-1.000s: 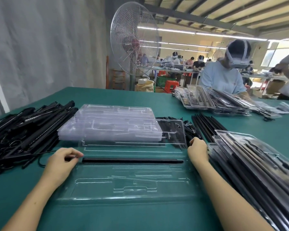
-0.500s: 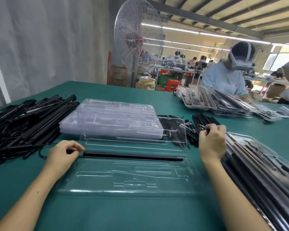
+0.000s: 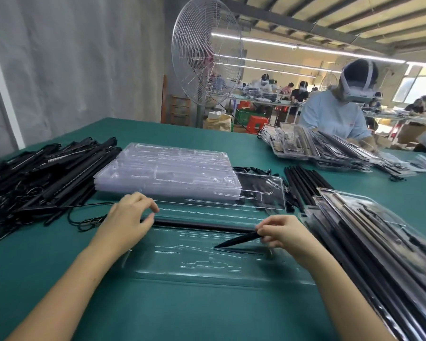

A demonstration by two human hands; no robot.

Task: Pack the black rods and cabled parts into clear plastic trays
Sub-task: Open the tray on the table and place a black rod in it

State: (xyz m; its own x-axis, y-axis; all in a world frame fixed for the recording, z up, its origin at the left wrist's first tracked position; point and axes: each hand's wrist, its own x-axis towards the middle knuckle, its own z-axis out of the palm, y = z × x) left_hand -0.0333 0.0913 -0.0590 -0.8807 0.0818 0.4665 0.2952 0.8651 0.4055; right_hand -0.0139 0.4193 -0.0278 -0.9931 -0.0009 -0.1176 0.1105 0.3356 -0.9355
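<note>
The thin black rod (image 3: 239, 239) is in your right hand (image 3: 289, 233), pinched at one end between thumb and fingers. Its pointed tip is over the middle of the open clear tray (image 3: 207, 274). Bring the tip first into its moulded groove, keep the rod parallel to the groove, then press along it until it sits flat. The long black rod (image 3: 204, 224) already lies in the groove at the far side of the tray. Your left hand (image 3: 128, 219) is at the left end of this rod with curved fingers; I cannot tell if it pinches or only touches. The tray's grooves are hard to see in the transparent plastic, and the packed trays (image 3: 379, 242) right of the tray are cut off.
</note>
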